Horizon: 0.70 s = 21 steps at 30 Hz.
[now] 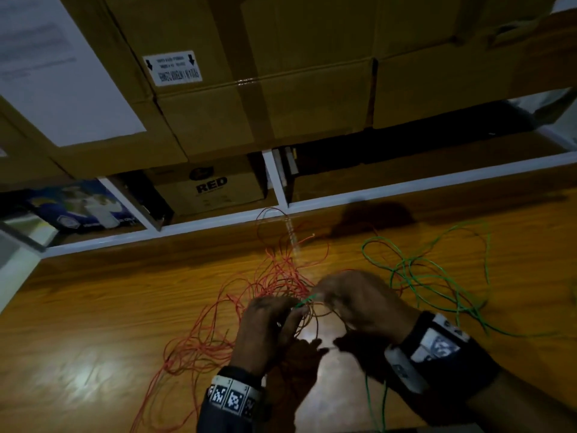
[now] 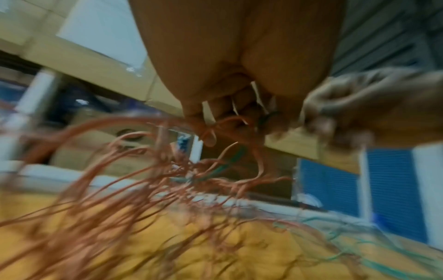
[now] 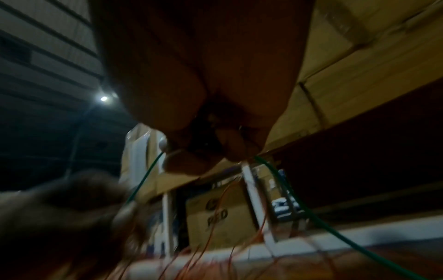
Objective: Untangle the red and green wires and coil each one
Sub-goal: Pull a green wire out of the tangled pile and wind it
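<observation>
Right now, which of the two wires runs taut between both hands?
The green wire: a short stretch spans from the right hand to the left hand. The red wire stays a loose tangle on the table, mostly left.

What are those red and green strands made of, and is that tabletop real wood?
The red wire and green wire look like thin plastic-coated wire: smooth, evenly coloured, holding springy loops. Whether metal runs inside cannot be seen. The tabletop shows orange-brown wood grain under a glossy finish that mirrors the light; solid wood or printed laminate, I can't tell. The boxes behind look like taped brown cardboard.
</observation>
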### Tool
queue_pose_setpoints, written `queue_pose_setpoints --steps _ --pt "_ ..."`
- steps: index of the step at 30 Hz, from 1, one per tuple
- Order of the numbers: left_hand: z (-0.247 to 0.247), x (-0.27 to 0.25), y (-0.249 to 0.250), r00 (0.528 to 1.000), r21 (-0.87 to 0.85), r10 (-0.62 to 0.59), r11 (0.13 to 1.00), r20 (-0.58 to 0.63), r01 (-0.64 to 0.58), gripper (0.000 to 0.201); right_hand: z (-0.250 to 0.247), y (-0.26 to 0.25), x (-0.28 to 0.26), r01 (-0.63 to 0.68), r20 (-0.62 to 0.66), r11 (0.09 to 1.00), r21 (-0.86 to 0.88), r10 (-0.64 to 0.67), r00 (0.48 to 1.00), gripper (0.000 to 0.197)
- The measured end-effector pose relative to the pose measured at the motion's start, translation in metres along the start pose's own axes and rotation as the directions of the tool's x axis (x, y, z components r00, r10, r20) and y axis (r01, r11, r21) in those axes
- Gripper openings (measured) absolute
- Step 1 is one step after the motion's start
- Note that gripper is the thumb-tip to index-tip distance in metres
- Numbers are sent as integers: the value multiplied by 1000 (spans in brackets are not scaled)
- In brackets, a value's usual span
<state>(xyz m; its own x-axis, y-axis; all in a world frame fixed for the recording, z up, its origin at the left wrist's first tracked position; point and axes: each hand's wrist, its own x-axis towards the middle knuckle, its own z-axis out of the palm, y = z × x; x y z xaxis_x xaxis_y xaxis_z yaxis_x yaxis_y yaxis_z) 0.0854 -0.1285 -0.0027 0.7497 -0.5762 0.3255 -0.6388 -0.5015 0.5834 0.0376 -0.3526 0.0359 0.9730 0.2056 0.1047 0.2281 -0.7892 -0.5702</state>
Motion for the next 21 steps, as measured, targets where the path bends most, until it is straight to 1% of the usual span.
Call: queue_pose_setpoints --steps 1,2,4,6,7,8,9,10,12,13,16,18,19,21 --pt "0 -3 -6 999 -30 -50 998 -16 50 25 -17 8 -3 10 -91 996 93 -1 996 37" --pt "-1 -8 -14 994 -36 -95 995 -46 94 27 -37 17 -5 27 -195 985 170 7 981 37" --pt "-7 -18 -32 983 17 -146 989 -107 149 33 -81 36 -11 2 -370 962 272 102 923 35" --pt "-16 -28 -43 966 10 -224 974 -132 227 41 -125 55 -18 -58 -514 964 260 188 837 29" --pt "-19 -31 -45 959 8 -250 967 -136 254 44 -141 61 -22 -73 -559 968 239 198 805 27" --pt "-21 -32 -43 956 15 -255 966 -142 260 47 -150 67 -25 -80 -576 973 215 193 794 26" --pt "-21 -29 -37 956 24 -254 965 -149 261 48 -154 70 -29 -78 -564 978 192 175 807 25" --pt "-20 -24 -31 953 18 -256 965 -159 262 46 -151 73 -32 -67 -526 982 178 152 837 24" --pt "-18 -8 -13 950 -5 -247 968 -189 250 41 -134 75 -36 -43 -429 974 221 137 893 24" --pt "-16 2 -3 952 -22 -228 973 -205 229 36 -124 75 -38 -40 -388 965 258 142 911 23" --pt "-5 31 33 959 -118 -182 980 -217 159 14 -105 75 -41 -35 -316 922 385 167 934 17" --pt "5 45 57 966 -208 -145 973 -216 99 15 -99 79 -46 -43 -304 895 443 195 933 18" --pt "11 49 68 970 -252 -132 965 -204 78 21 -97 83 -50 -48 -299 889 455 204 932 19" --pt "24 55 86 984 -294 -109 954 -143 63 33 -94 91 -61 -55 -264 877 478 203 943 19"
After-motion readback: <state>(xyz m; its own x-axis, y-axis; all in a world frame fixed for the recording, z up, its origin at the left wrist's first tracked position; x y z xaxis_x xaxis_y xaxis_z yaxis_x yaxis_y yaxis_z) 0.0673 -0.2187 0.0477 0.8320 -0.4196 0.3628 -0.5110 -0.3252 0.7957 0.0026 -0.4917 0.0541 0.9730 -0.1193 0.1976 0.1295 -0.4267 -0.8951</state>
